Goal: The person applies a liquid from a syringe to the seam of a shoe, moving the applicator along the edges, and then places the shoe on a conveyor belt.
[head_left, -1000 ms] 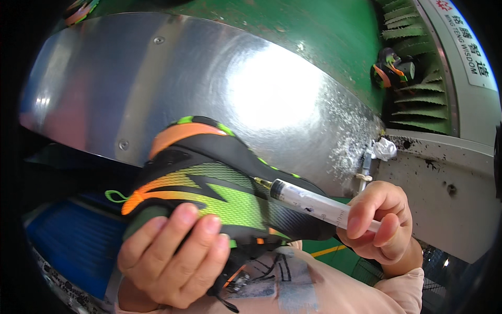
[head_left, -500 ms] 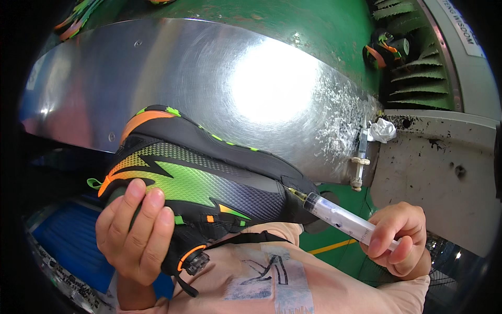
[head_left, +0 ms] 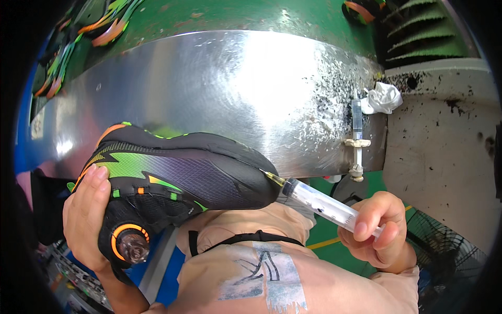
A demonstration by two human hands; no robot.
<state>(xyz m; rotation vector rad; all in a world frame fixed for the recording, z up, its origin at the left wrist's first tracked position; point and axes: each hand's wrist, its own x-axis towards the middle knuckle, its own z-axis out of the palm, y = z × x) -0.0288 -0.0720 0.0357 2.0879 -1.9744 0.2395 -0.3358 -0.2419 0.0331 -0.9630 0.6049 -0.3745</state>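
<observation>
The bench spreads widest before me, brushed metal with a curved far edge, glaring white in the middle and flecked with pale crust toward its right end. Beyond it runs the green belt, smooth and scuffed. My shirt is soft peach cloth, crossed by a thin black strap and printed with a rough-edged, blue-grey patch. To the right stands a panel, flat, pale and spotted with dark specks; above it hang ragged, grey-green flaps.

The shoe is in front of me at the bench's near edge, turned on its side, toe to the right, sole edge toward the bench. Its mesh fades from orange through green to purple-black, and the sole rim is dull black. My left hand wraps the heel end, fingers laid over the mesh. My right hand closes narrowly on the rear of a syringe, a clear, straight plastic tube with a dark ring near its front.

A second syringe lies on the bench, its flange and end caked with cream-coloured lumps. Just beside it sits a crumpled white wad.

On the shoe, the dial is round, clear and orange-ringed. Smallest is the yellowish tip, tapered and translucent, at the toe seam; I cannot tell whether it touches.
</observation>
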